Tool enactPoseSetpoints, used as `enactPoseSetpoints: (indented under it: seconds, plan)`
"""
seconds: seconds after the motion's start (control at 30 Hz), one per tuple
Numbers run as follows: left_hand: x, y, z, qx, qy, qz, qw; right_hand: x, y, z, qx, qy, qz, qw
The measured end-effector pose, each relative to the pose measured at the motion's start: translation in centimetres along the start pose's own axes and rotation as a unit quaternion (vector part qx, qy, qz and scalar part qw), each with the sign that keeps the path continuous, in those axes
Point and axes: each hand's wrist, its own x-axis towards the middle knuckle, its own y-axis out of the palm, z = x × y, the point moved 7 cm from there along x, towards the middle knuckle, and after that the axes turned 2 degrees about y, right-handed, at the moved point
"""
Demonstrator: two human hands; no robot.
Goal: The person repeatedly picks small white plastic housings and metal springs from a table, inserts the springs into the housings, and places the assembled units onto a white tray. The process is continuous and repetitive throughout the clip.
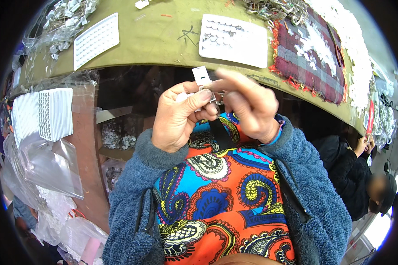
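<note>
While both hands meet just below the olive bench (163,39) edge, the left hand (177,117) pinches a small white plastic clip (202,76) with its fingers (198,98) clenched on it. The right hand (247,108) touches the same piece, its blurred fingers half curled. A white moulded tray (234,42) lies on the bench just above.

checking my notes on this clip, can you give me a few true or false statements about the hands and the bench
1. Both hands hold a small white piece up together. True: left hand and right hand meet at it.
2. The white tray lies on the floor. False: it lies on the green bench.
3. A plaid cloth lies on the bench's right part. True.
4. The stack of white trays is at the right. False: it is at the left.
</note>
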Motion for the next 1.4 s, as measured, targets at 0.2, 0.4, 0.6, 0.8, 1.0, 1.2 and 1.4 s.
enactPoseSetpoints:
  seconds: [0.2, 0.4, 0.6, 0.8, 1.0, 1.2, 1.4]
  plan:
    - [0.2, 1.1, 0.0, 0.068, -0.004, 0.024, 0.997, -0.6, 0.1, -3.4, 0.178, 0.263, -0.038, 0.947]
    - [0.9, 0.7, 1.5, 0.087, -0.056, 0.012, 0.995, -0.4, 0.1, -4.9, 0.081, 0.29, -0.009, 0.954]
    - [0.8, 1.5, 2.4, -0.104, -0.108, 0.075, 0.986, 0.6, -0.9, -1.6, 0.052, 0.035, 0.067, 0.996]
    - [2.8, 2.7, 3.3, -0.105, -0.128, 0.072, 0.984, -0.2, -3.1, 1.0, -0.179, -0.195, -0.044, 0.963]
    - [4.7, 5.9, 4.6, 0.022, -0.184, 0.047, 0.982, -0.8, -6.2, -0.4, -0.211, -0.247, -0.043, 0.945]
    - [5.6, 7.5, 6.2, -0.068, -0.245, 0.02, 0.967, -2.4, -11.9, -0.6, -0.198, -0.153, -0.101, 0.963]
    - [6.9, 8.9, 7.0, -0.028, -0.197, 0.086, 0.976, -4.2, -24.3, -4.5, -0.321, 0.12, -0.303, 0.889]
